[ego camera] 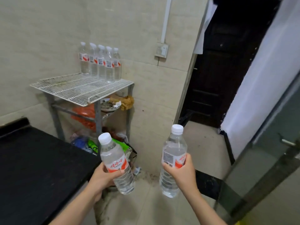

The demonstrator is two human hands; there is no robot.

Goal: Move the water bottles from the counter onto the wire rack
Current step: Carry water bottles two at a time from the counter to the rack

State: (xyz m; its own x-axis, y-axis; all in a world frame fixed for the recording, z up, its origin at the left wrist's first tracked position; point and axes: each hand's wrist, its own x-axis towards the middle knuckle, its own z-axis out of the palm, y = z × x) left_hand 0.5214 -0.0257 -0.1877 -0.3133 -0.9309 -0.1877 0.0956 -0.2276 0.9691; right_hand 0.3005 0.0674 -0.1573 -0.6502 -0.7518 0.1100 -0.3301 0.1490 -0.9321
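Beige tiled walls close in a narrow corner, with a dark doorway (227, 62) to the right and a black surface (32, 168) at lower left, bare where it shows. Against the wall stands a white wire rack (78, 90) on a grey metal frame; five clear water bottles (100, 62) with white caps and red-and-white labels already stand upright in a row along its back edge, touching or nearly so. Below the rack sit an orange bag (84, 114), a dish of scraps (108, 105) and assorted clutter.

Two more bottles are in the air, well short of the rack. The left hand (103, 176) is wrapped around the left bottle (116, 163) at its label, fingers curled under and thumb across the front, the bottle tilted with its cap leaning left. The right hand (181, 172) is closed around the right bottle (172, 159) at and just below the label, holding it nearly upright.

Both look full and sealed, so they should carry some weight and feel firm enough, though thin plastic of this kind likely gives under a hard squeeze. The smooth wall may be slippery; the labelled waist, where both hands already grip, seems the surest hold. On ridged wire a narrow base could wobble, so each bottle probably wants setting down squarely, beside the row rather than nudging it.
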